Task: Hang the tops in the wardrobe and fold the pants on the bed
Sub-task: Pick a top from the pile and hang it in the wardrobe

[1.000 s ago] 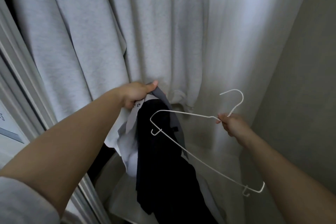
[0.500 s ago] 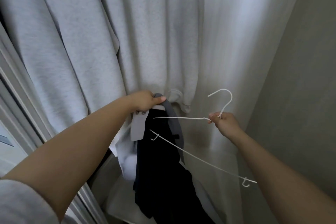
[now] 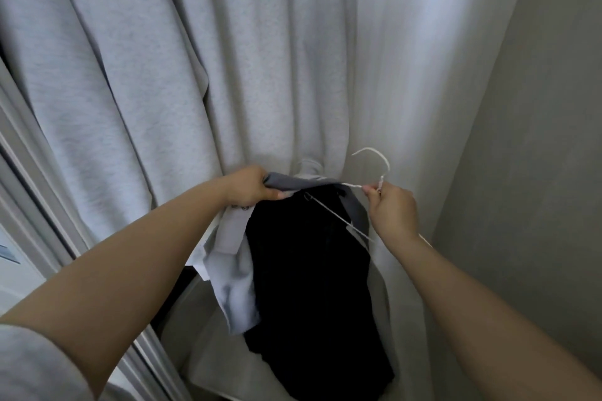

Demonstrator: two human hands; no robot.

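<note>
Hoodie [image 3: 260,58]: pale grey fleece hanging in long soft folds in the wardrobe, dark drawstrings at top.
Wall [image 3: 537,140]: flat, matte beige, at right.
Top [image 3: 309,270]: limp dark cloth with grey and white panels, dangling before the hoodie's hem.
Hanger [image 3: 374,158]: thin white wire, curved hook up, one arm slipped inside the top's neck.
Left hand [image 3: 250,187]: fingers curled, gripping the top's grey collar.
Right hand [image 3: 392,208]: pinching the hanger's neck below the hook.

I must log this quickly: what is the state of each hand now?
Left hand: closed, gripping the collar of the dark top.
Right hand: closed, pinching the white wire hanger at its neck.
</note>
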